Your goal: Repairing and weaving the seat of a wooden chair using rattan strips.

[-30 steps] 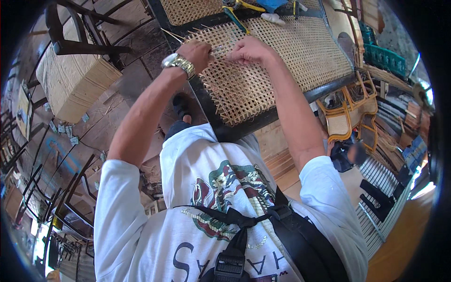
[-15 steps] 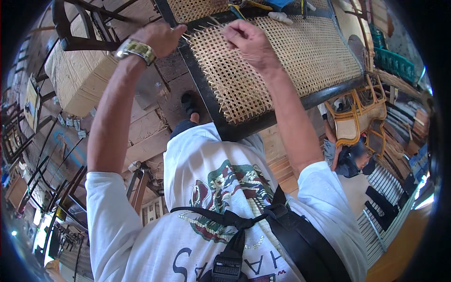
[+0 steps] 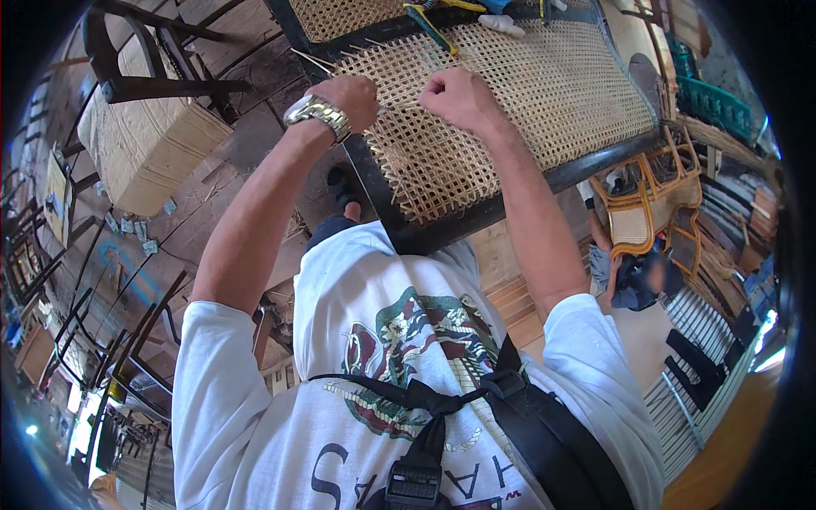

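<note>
A sheet of woven cane webbing [image 3: 552, 93] lies over a black wooden frame [image 3: 404, 225], its near left edge ragged with short strand ends. My left hand [image 3: 347, 100], a metal-banded watch at its wrist, is closed just above the webbing's left side. To its right, my right hand [image 3: 463, 100] is also closed, thumb and fingers pinched together. A thin pale cane strand [image 3: 399, 107] seems to run between the two hands, low over the weave. Loose cane ends [image 3: 313, 61] stick out past the frame's left edge.
Pliers [image 3: 432, 32] with coloured handles lie on the webbing beyond my hands, beside a crumpled white piece [image 3: 501, 25]. Dark chair frames [image 3: 161, 85] and a cardboard-coloured block [image 3: 153, 140] stand at left. Another person [image 3: 639, 280] sits at right near a rattan chair [image 3: 633, 225].
My left hand has swung right and toward me, from outside the frame to above the webbing. My right hand has moved slightly nearer me. The pliers show more fully now.
</note>
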Available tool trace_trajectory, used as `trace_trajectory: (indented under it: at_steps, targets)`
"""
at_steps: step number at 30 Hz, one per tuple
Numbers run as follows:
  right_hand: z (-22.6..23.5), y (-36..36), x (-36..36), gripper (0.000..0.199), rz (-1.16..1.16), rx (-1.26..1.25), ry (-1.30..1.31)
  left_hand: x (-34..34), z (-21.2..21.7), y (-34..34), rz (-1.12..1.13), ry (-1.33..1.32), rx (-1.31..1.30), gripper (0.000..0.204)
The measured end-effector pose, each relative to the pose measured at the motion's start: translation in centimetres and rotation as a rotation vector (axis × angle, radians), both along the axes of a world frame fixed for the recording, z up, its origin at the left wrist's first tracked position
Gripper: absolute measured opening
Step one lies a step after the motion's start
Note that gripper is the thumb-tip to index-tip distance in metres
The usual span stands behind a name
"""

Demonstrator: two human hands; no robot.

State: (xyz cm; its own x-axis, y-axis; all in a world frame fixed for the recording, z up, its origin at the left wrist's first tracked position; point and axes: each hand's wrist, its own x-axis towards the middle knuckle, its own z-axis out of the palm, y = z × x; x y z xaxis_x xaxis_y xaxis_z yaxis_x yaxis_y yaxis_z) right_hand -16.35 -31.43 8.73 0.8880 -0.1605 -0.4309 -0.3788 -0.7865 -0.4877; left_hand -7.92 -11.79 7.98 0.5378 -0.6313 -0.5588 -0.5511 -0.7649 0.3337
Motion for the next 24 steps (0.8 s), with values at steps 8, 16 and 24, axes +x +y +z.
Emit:
trace_trajectory:
  at_steps: [8, 16, 24]
  targets:
    - [0.6, 0.0, 0.2, 0.021, 0.002, -0.009, -0.004, -0.6, 0.5, -2.8, -0.085, -0.114, 0.005, 0.024]
    - [-0.5, 2.4, 0.2, 0.021, 0.077, -0.048, 0.06, -0.7, -2.6, 0.5, 0.497, 0.522, -0.188, 0.054]
    - [-0.9, 3.7, -1.5, 0.015, 0.115, -0.222, -0.137, 1.0, -1.9, 1.3, 0.123, 0.048, -0.015, 0.051]
